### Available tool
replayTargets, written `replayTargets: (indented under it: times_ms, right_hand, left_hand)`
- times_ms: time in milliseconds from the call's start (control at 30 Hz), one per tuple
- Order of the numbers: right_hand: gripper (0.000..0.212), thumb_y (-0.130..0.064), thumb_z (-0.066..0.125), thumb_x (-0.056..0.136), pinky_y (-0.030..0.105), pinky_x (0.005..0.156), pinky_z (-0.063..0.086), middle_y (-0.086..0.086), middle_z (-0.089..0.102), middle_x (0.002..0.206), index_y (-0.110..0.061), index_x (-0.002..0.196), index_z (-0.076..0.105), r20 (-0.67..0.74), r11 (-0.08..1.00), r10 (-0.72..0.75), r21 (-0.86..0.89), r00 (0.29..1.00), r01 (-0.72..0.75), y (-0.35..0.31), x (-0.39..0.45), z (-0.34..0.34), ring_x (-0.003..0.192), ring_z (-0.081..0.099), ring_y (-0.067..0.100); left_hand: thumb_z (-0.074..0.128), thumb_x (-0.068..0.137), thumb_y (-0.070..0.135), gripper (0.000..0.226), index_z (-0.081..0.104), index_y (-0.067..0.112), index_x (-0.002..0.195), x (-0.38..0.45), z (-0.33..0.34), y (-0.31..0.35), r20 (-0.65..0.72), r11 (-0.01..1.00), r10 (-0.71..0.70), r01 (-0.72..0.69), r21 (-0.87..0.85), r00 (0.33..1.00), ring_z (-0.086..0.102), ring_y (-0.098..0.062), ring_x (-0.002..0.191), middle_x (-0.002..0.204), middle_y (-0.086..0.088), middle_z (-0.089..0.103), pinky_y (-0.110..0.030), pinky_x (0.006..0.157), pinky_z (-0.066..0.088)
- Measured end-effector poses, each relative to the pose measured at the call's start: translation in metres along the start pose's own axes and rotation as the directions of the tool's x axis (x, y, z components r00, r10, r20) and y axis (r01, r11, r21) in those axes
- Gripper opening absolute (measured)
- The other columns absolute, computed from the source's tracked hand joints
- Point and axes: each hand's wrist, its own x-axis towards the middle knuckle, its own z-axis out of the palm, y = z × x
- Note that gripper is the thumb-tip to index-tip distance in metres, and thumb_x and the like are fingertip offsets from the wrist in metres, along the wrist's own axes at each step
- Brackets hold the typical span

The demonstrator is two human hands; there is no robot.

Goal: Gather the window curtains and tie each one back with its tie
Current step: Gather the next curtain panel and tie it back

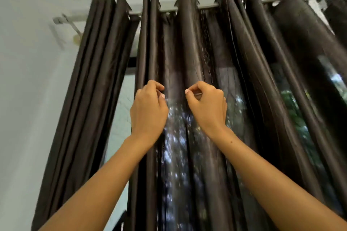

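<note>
Dark brown eyelet curtains hang from a metal rod point(208, 6) across the window. One panel point(90, 88) is bunched in tight folds at the left. A wider panel point(262, 73) spreads over the middle and right. My left hand point(148, 110) pinches a fold of the middle curtain at about head height. My right hand point(208, 107) pinches the neighbouring fold a little to the right. Both arms reach up from below. No curtain tie is in view.
A white wall point(28, 99) fills the left side, with the rod bracket point(75, 32) fixed to it. Window glass point(122, 107) shows in the gap between the panels. Greenery point(298, 110) shows through the thin fabric at the right. Another dark curtain point(338, 11) hangs at the top right.
</note>
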Motion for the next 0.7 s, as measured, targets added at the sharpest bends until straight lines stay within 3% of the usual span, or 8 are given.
replayTargets:
  times_ms: [100, 167, 267, 367, 433, 533, 700]
  right_hand:
    - [0.011, -0.025, 0.058, 0.09, 0.027, 0.057, 0.032, -0.005, 0.067, 0.08, -0.018, 0.086, 0.065, -0.023, 0.994, -0.039, -0.105, 0.999, 0.036, -0.001, 0.031, 0.01, 0.069, 0.059, 0.016]
    - [0.012, -0.027, 0.057, 0.091, 0.026, 0.062, 0.033, -0.001, 0.065, 0.099, -0.018, 0.095, 0.064, -0.009, 0.977, -0.068, -0.205, 0.998, 0.064, 0.002, 0.047, 0.016, 0.08, 0.06, 0.02]
    - [0.026, -0.031, 0.059, 0.092, 0.03, 0.073, 0.039, 0.008, 0.049, 0.128, -0.017, 0.114, 0.055, 0.076, 0.94, -0.014, -0.338, 0.997, 0.039, 0.008, 0.063, 0.022, 0.109, 0.055, 0.027]
    - [0.04, -0.033, 0.058, 0.092, 0.041, 0.094, 0.043, 0.019, 0.034, 0.145, -0.017, 0.126, 0.044, 0.18, 0.906, 0.1, -0.423, 0.979, -0.015, 0.013, 0.075, 0.025, 0.128, 0.042, 0.035]
    - [0.045, -0.033, 0.058, 0.093, 0.043, 0.093, 0.043, 0.023, 0.031, 0.147, -0.017, 0.131, 0.039, 0.231, 0.888, 0.175, -0.457, 0.957, -0.052, 0.015, 0.082, 0.027, 0.129, 0.042, 0.039]
    - [0.041, -0.032, 0.058, 0.094, 0.033, 0.074, 0.04, 0.016, 0.051, 0.129, -0.014, 0.127, 0.043, 0.258, 0.877, 0.229, -0.473, 0.939, -0.084, 0.017, 0.091, 0.03, 0.112, 0.056, 0.035]
    - [0.037, -0.028, 0.062, 0.092, 0.034, 0.069, 0.039, 0.012, 0.059, 0.114, -0.013, 0.119, 0.041, 0.185, 0.862, 0.232, -0.494, 0.955, -0.113, 0.023, 0.098, 0.045, 0.103, 0.059, 0.034]
  left_hand:
    - [0.05, 0.092, 0.01, 0.014, 0.056, 0.012, 0.104, 0.025, 0.005, -0.002, -0.003, 0.996, 0.007, -0.007, 0.088, 1.0, 0.057, -0.025, 0.098, 0.1, -0.006, 0.064, -0.04, 0.079, 0.046]
    - [0.052, 0.093, 0.014, 0.015, 0.055, 0.012, 0.108, 0.037, 0.009, -0.006, -0.005, 0.989, 0.018, -0.017, 0.145, 1.0, 0.052, -0.024, 0.104, 0.107, -0.006, 0.061, -0.034, 0.085, 0.041]
    - [0.051, 0.096, 0.028, 0.031, 0.046, 0.013, 0.123, 0.048, 0.018, -0.014, 0.044, 0.96, -0.028, 0.014, 0.28, 0.999, 0.04, -0.023, 0.116, 0.124, -0.008, 0.05, -0.03, 0.093, 0.033]
    - [0.047, 0.096, 0.04, 0.052, 0.032, 0.012, 0.137, 0.062, 0.026, -0.021, 0.168, 0.922, -0.16, 0.086, 0.379, 0.973, 0.028, -0.031, 0.129, 0.141, -0.016, 0.033, -0.038, 0.102, 0.031]
    - [0.048, 0.096, 0.041, 0.062, 0.02, 0.014, 0.145, 0.071, 0.032, -0.024, 0.268, 0.916, -0.226, 0.111, 0.386, 0.936, 0.018, -0.039, 0.135, 0.15, -0.025, 0.017, -0.047, 0.108, 0.028]
    - [0.05, 0.096, 0.037, 0.068, 0.01, 0.023, 0.149, 0.081, 0.04, -0.03, 0.374, 0.911, -0.275, 0.116, 0.396, 0.886, 0.005, -0.043, 0.14, 0.153, -0.029, -0.007, -0.055, 0.109, 0.022]
    - [0.058, 0.093, 0.032, 0.065, 0.023, 0.029, 0.148, 0.089, 0.045, -0.046, 0.363, 0.901, -0.33, 0.176, 0.396, 0.872, -0.004, -0.042, 0.14, 0.15, -0.029, -0.022, -0.058, 0.108, 0.023]
